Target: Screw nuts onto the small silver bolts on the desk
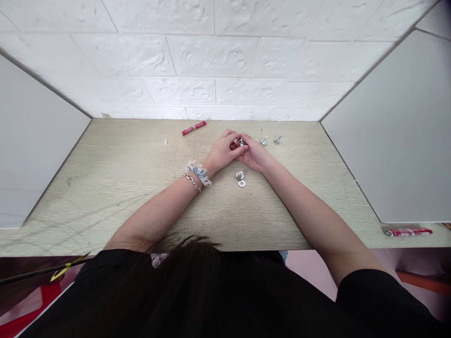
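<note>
My left hand point(224, 149), with a scrunchie and a chain bracelet on its wrist, is closed on a small dark red object point(233, 146) near the back of the table. My right hand point(256, 156) meets it there, its thumb and fingers pinched round a small silver metal piece point(241, 142). The fingertips of both hands touch, and fingers cover part of both items. Just in front of the hands lie a silver bolt piece point(240, 175) and a flat washer point(241, 184).
Beyond my right hand sit two metal bolt pieces point(263, 141) point(277, 139). A red tube point(193, 128) lies at the back, left of the hands, and another red tube point(408, 232) at the front right. White panels flank the wooden table point(116, 173); a brick-patterned wall closes the back.
</note>
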